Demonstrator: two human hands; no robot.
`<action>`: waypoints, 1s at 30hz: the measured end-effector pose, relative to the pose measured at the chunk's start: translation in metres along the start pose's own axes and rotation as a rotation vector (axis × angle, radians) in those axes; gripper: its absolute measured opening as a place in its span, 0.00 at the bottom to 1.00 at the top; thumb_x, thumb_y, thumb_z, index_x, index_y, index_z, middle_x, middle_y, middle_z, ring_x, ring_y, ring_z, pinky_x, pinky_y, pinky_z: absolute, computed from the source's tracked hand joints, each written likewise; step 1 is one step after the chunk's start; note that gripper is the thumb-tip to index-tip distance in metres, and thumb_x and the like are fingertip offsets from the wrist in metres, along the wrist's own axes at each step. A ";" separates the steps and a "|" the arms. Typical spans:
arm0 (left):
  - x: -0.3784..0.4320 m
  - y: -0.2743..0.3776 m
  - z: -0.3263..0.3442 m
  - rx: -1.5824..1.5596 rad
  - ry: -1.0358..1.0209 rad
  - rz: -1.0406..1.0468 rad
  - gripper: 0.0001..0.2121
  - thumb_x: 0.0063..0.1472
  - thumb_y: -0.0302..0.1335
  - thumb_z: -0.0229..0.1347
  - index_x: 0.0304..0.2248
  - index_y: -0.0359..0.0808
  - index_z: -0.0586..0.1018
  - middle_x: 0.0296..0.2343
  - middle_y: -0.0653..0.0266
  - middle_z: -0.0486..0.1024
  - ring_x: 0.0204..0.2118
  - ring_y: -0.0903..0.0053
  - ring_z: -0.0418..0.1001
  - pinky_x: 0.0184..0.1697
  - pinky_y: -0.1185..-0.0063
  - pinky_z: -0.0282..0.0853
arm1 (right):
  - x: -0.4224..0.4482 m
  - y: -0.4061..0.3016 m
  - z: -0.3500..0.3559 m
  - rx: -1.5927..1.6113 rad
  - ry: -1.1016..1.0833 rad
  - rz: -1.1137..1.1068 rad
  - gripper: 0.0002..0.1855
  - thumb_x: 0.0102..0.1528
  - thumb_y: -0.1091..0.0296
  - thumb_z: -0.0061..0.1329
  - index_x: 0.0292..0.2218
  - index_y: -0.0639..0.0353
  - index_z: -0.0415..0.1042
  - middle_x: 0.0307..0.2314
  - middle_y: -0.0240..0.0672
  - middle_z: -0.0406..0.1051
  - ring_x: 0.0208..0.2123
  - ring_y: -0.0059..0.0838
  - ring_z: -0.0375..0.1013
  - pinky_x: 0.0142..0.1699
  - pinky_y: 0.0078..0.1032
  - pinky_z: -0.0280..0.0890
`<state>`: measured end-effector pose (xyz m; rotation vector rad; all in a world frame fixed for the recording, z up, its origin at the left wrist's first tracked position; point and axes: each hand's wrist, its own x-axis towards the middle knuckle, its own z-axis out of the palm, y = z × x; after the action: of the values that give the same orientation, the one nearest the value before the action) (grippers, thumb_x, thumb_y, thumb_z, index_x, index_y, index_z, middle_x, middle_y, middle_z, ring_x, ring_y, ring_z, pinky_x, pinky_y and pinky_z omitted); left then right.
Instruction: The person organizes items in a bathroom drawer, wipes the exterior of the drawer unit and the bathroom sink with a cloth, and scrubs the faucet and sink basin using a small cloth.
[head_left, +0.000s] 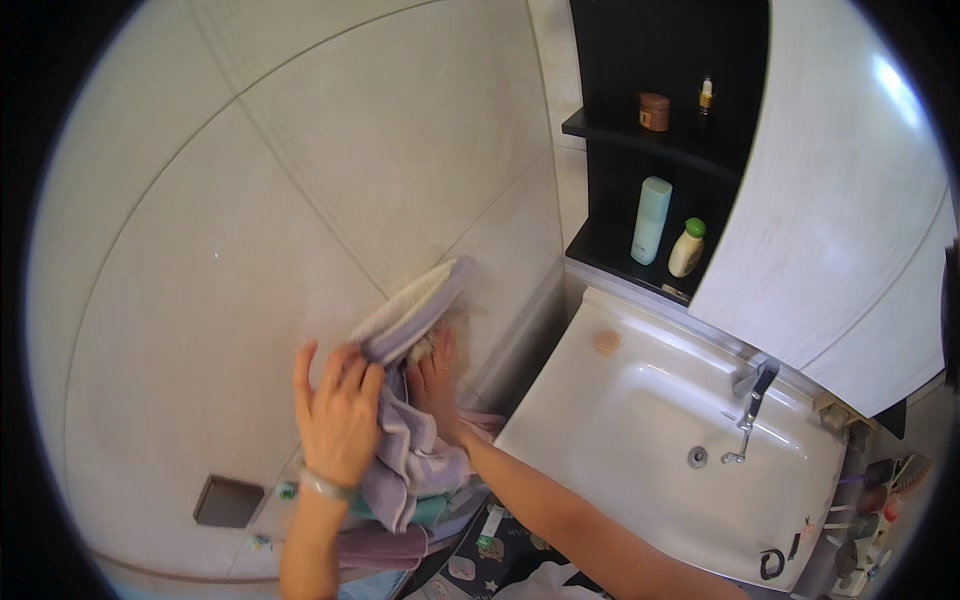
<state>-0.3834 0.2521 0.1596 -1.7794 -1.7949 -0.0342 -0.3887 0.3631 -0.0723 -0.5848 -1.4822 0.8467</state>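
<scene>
A lavender and cream striped towel (409, 420) hangs against the tiled wall, its upper fold standing out as a flat flap. My left hand (341, 420), with a pale bangle at the wrist, grips the towel's edge; one finger sticks out free. My right hand (433, 375) reaches behind the flap, fingers pointing up close to the wall. A small crumpled beige thing (421, 349) sits by its fingertips, partly covered. Whether the right fingers hold the towel or only touch it is hidden. Below hang a teal towel (431, 510) and a mauve towel (386, 547).
To the right is a white washbasin (600, 420) with a chrome faucet (754, 405). Black shelves (652, 142) above it carry several bottles and jars, beside a mirror cabinet (832, 202). A dark square switch plate (229, 501) is on the wall, left of my left wrist.
</scene>
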 end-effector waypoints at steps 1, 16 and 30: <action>-0.008 0.006 -0.002 -0.007 -0.077 -0.068 0.16 0.45 0.24 0.50 0.37 0.36 0.76 0.36 0.63 0.74 0.52 0.70 0.65 0.63 0.57 0.40 | -0.002 0.008 0.014 -0.195 0.077 -0.120 0.27 0.64 0.61 0.35 0.61 0.63 0.53 0.64 0.46 0.37 0.66 0.44 0.36 0.66 0.36 0.34; -0.083 0.030 0.090 0.018 -0.149 -0.289 0.33 0.47 0.35 0.62 0.53 0.33 0.68 0.49 0.56 0.67 0.60 0.60 0.54 0.62 0.53 0.45 | 0.132 0.012 -0.030 0.098 0.051 -0.123 0.29 0.66 0.55 0.25 0.62 0.61 0.47 0.64 0.46 0.37 0.66 0.41 0.36 0.67 0.35 0.29; -0.086 0.036 0.099 -0.012 -0.126 -0.279 0.33 0.46 0.34 0.62 0.53 0.32 0.69 0.49 0.54 0.66 0.58 0.54 0.55 0.61 0.53 0.49 | 0.144 0.079 -0.026 -0.075 0.145 -0.270 0.25 0.61 0.67 0.36 0.59 0.54 0.58 0.63 0.45 0.42 0.65 0.50 0.36 0.67 0.45 0.27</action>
<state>-0.3966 0.2198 0.0275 -1.5558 -2.1267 -0.0455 -0.3878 0.5278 -0.0474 -0.4775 -1.4258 0.5296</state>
